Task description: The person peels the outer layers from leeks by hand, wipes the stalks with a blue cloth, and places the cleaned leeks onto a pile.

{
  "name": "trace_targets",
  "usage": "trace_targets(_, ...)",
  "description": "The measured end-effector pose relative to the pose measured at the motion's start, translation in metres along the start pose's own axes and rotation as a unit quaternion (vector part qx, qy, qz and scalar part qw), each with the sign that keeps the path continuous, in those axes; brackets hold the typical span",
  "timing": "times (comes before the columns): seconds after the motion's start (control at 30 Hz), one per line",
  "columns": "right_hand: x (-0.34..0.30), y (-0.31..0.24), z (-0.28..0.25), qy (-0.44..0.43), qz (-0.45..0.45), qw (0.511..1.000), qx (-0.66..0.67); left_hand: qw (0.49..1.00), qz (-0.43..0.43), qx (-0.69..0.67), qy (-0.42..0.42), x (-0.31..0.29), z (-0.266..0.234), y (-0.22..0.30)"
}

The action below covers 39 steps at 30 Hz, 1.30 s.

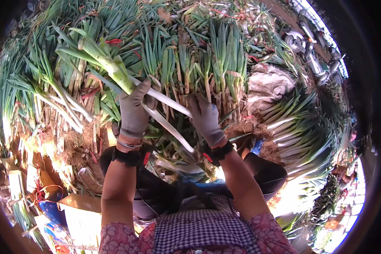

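Two long leeks slant across in front of me, green leaves to the upper left and white shanks to the lower right. My left hand (135,111), in a grey glove, is closed round them where green turns to white. The upper leek (170,101) runs into my right hand (205,115), also gloved, whose fingers are closed on its white end and hide the tip. Below it, the lower leek (170,128) points down toward my lap, its white end apart from my right hand.
Untrimmed leeks (230,55) with dry roots lie in rows ahead. A few clean leeks (63,108) rest on the pile at left. At right, a crumpled pale sack (269,86) sits above a row of white-stemmed leeks (300,144). A cardboard box (81,204) stands at lower left.
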State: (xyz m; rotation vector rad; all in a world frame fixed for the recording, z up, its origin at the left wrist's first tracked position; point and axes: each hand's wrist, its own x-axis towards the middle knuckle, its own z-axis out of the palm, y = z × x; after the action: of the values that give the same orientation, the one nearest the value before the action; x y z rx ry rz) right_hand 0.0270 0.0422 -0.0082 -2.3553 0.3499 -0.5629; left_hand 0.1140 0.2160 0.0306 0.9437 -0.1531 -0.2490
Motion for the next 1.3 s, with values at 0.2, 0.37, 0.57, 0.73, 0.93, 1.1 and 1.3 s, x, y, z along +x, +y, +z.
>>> trace_targets(0.2, 0.002, 0.015, -0.002, -0.239, 0.183, 0.946, 0.118, 0.991, 0.049, 0.028, -0.124, -0.002, -0.004, 0.005)
trace_targets(0.37, -0.023, 0.016, -0.029, -0.168, 0.256, 0.852, 0.424, 0.993, 0.031, 0.024, -0.108, -0.001, -0.003, 0.010)
trace_targets(0.57, -0.040, 0.000, -0.049, -0.111, 0.109, 0.925, 0.348, 0.992, -0.011, -0.049, -0.116, 0.010, -0.013, 0.009)
trace_targets(0.73, -0.044, 0.014, -0.042, -0.115, 0.113, 0.954, 0.254, 0.998, 0.023, -0.007, -0.056, 0.013, -0.010, 0.006)
trace_targets(0.93, -0.043, 0.015, -0.054, -0.047, 0.272, 0.802, 0.530, 0.998, 0.022, -0.025, -0.048, 0.024, -0.021, 0.010)
trace_targets(1.1, -0.034, -0.008, -0.052, -0.123, 0.049, 0.978, 0.162, 0.996, -0.017, -0.073, -0.045, 0.026, -0.015, 0.006)
trace_targets(1.3, -0.043, -0.001, -0.046, -0.153, 0.154, 0.951, 0.218, 0.999, 0.009, -0.027, -0.046, 0.025, -0.010, 0.007)
